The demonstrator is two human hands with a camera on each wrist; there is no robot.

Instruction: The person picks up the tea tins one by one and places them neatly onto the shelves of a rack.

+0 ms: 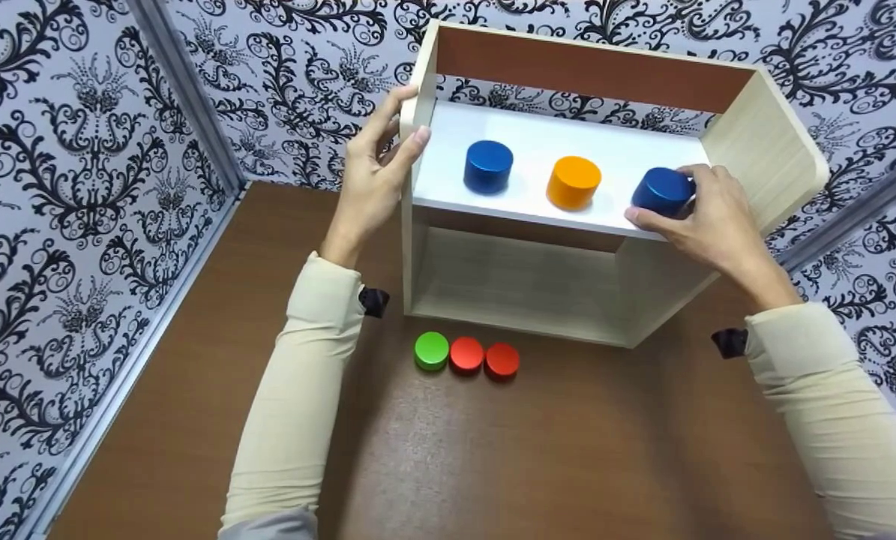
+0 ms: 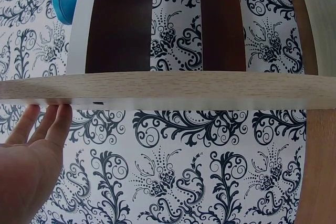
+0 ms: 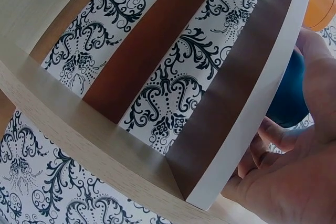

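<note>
My right hand [image 1: 717,214] grips a shiny blue cylinder [image 1: 661,191] at the right end of the white shelf [image 1: 530,124], thumb at the shelf's front edge and fingers round the far side. In the right wrist view that cylinder [image 3: 289,95] is partly hidden by the hand. My left hand [image 1: 376,165] holds the left side panel of the wooden shelf unit [image 1: 409,255], its thumb at the front edge. The left wrist view shows its fingertips [image 2: 63,111] against the panel's outer face. Another blue cylinder [image 1: 488,166] and an orange cylinder [image 1: 573,182] stand upright along the shelf.
On the brown table [image 1: 552,450], in front of the unit, a green cylinder [image 1: 431,351] and two red cylinders [image 1: 466,355] stand in a row. The unit's lower compartment [image 1: 522,277] opens toward me. Patterned walls [image 1: 80,187] enclose the table behind and at the sides.
</note>
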